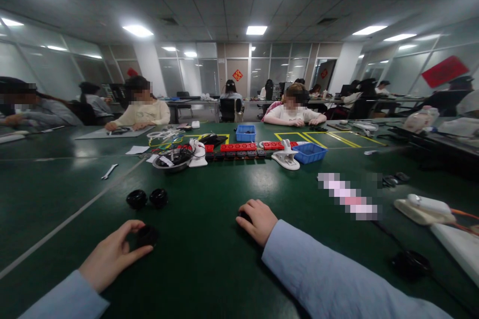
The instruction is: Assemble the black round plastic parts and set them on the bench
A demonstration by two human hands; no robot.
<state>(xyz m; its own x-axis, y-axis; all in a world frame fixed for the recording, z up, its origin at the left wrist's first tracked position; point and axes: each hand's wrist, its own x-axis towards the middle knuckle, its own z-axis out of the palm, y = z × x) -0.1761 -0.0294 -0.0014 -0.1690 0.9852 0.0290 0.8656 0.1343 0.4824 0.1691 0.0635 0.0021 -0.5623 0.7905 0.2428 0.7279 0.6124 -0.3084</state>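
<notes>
On the green table (209, 269), my left hand (114, 254) is closed round the side of a round black part (147, 237), thumb in front and fingers behind. Two similar glossy black parts, a left one (136, 199) and a right one (158, 198), sit side by side just beyond it. My right hand (258, 219) rests farther right on the table, its fingers curled over a small dark object (245, 216) that is mostly hidden. That object is too covered to name.
A wrench (110, 172) lies at the left. Across the middle stand a metal bowl of cables (172, 165), white clip bases, red blocks (238, 147) and blue bins (310, 153). White devices (426, 208) and a black cabled part (411, 264) are at right. People sit opposite.
</notes>
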